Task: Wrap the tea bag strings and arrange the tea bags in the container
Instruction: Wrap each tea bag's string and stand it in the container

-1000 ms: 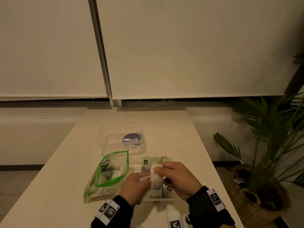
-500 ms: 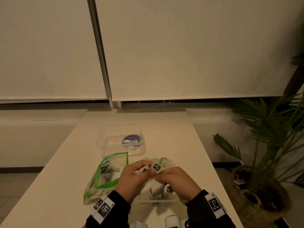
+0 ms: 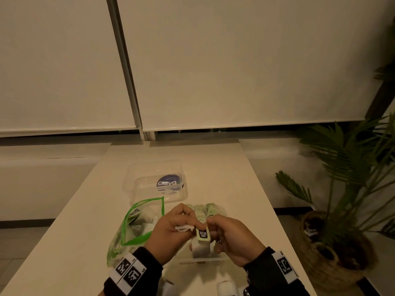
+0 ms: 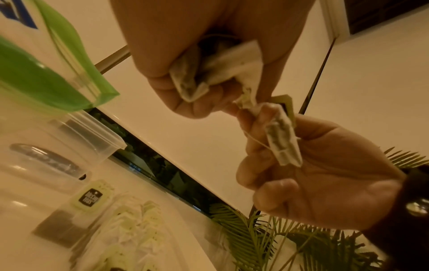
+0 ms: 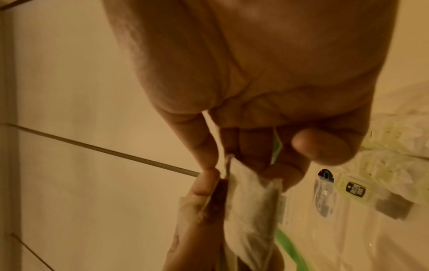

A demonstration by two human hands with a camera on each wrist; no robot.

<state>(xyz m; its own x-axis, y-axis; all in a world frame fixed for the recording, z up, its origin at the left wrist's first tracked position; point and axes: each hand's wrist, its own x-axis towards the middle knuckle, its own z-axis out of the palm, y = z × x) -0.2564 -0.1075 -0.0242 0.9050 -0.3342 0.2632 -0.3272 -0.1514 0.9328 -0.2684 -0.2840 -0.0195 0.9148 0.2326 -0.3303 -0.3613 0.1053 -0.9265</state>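
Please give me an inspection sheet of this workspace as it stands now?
Surface: pale table, dimly lit.
Job's things: tea bag held in both hands; row of tea bags in tray; clear container behind.
Clutter: green-edged zip bag, open, at left.
Grips: left hand and right hand both pinch the held bag.
Cables: nothing seen.
Surroundings: window blinds; potted palm at right.

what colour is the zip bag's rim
Bright green, on the zip bag; clearest in the head view.
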